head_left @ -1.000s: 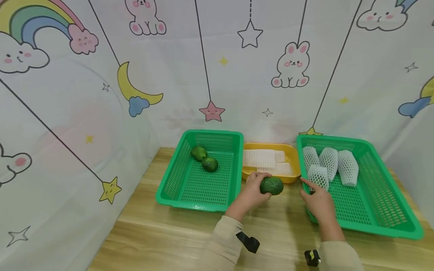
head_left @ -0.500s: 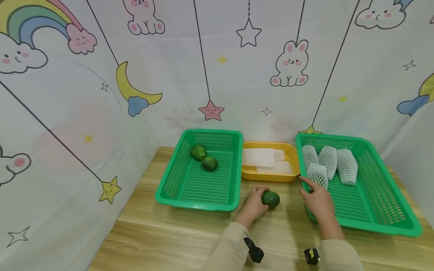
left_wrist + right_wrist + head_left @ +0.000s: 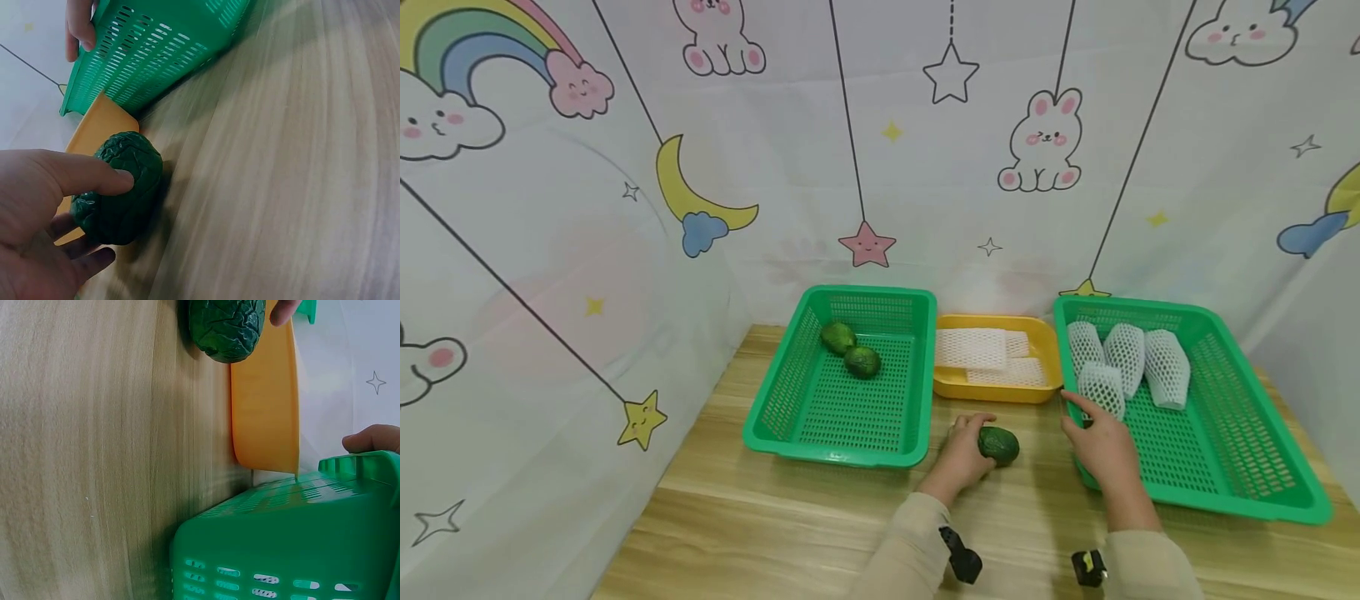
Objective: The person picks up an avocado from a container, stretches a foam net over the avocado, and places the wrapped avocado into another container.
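A dark green, wrinkled avocado (image 3: 998,446) is on the wooden table, in front of a yellow tray (image 3: 951,390). My left hand (image 3: 962,454) grips its left side. In the left wrist view, the thumb lies across the top of the avocado (image 3: 122,187) and the fingers curl beneath its near side. My right hand (image 3: 1105,450) rests at the left rim of the right green basket (image 3: 1217,504), its index finger extended toward the tray. Nothing shows in that hand. The right wrist view has one fingertip (image 3: 357,442) just above the basket's rim.
Two more avocados (image 3: 862,362) lie in the left green basket (image 3: 842,456). Flat white foam nets (image 3: 973,348) fill the yellow tray between the baskets. Several items in white foam nets (image 3: 1167,367) are in the right basket. A printed cloth (image 3: 970,208) hangs behind.
My left hand has lowered the avocado toward me onto the table, from beside the yellow tray. During the last half second it has hardly moved. The right hand has stayed at the basket rim.
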`<action>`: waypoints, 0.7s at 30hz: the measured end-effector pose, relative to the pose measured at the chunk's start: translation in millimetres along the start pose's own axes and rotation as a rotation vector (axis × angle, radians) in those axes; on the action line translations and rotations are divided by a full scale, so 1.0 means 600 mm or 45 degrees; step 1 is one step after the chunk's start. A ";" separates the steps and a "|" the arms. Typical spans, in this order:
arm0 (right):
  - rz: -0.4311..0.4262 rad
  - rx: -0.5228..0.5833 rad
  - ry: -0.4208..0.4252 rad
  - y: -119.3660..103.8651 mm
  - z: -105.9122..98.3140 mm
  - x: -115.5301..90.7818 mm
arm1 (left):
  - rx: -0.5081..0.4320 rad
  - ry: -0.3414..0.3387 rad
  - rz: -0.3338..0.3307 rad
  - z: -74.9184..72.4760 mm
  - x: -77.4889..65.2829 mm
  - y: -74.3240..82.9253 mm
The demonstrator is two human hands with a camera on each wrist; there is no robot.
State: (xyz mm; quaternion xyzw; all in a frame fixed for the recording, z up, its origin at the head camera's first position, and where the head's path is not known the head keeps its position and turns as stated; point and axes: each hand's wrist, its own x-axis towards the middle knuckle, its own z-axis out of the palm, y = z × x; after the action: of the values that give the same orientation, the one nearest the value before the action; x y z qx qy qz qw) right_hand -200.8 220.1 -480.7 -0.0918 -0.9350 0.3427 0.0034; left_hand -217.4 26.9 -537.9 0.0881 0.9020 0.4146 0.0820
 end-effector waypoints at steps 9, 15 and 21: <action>-0.088 -0.093 0.032 -0.012 0.001 0.000 | 0.076 0.085 0.198 -0.093 -0.024 0.049; -0.300 -0.117 0.251 -0.068 0.008 0.031 | 0.273 0.378 0.082 -0.157 -0.021 0.010; -0.238 0.167 -0.200 -0.113 0.041 0.109 | 0.049 0.197 -0.006 -0.154 -0.013 -0.023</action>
State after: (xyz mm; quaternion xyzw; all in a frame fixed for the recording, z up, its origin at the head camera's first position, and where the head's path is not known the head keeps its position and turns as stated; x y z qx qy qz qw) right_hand -278.4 164.8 -459.7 0.0232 -0.9124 0.4074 -0.0319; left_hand -231.7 -51.7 -488.3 0.0553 0.9136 0.4026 0.0111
